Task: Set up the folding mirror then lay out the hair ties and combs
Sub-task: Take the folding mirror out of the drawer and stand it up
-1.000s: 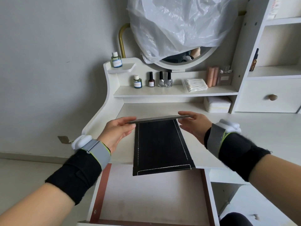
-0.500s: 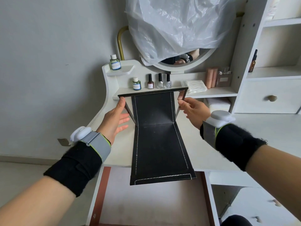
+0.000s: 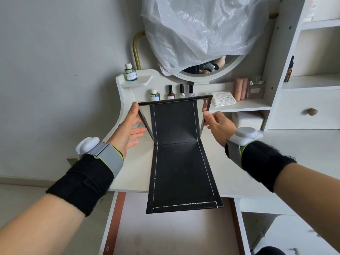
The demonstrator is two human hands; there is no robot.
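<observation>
The folding mirror (image 3: 174,122) has a black stitched cover and stands half unfolded on the white dressing table (image 3: 239,173). Its upper panel is tilted up, with the thin frame at the top. The lower flap (image 3: 184,177) lies flat and sticks out past the table's front edge. My left hand (image 3: 128,129) touches the panel's left edge, thumb at the top corner and fingers straight. My right hand (image 3: 219,126) pinches the panel's right edge. No hair ties or combs are in view.
An open drawer (image 3: 165,232) lies under the flap. The rear shelf holds small bottles (image 3: 181,91), cotton swabs (image 3: 223,98) and a perfume bottle (image 3: 254,89). A round mirror (image 3: 207,70) under a plastic bag is behind; a white box (image 3: 247,120) and drawer unit (image 3: 311,111) stand right.
The upper panel has swung up from nearly flat to a steep tilt. Both hands rose with its side edges and have held almost still over the last half second.
</observation>
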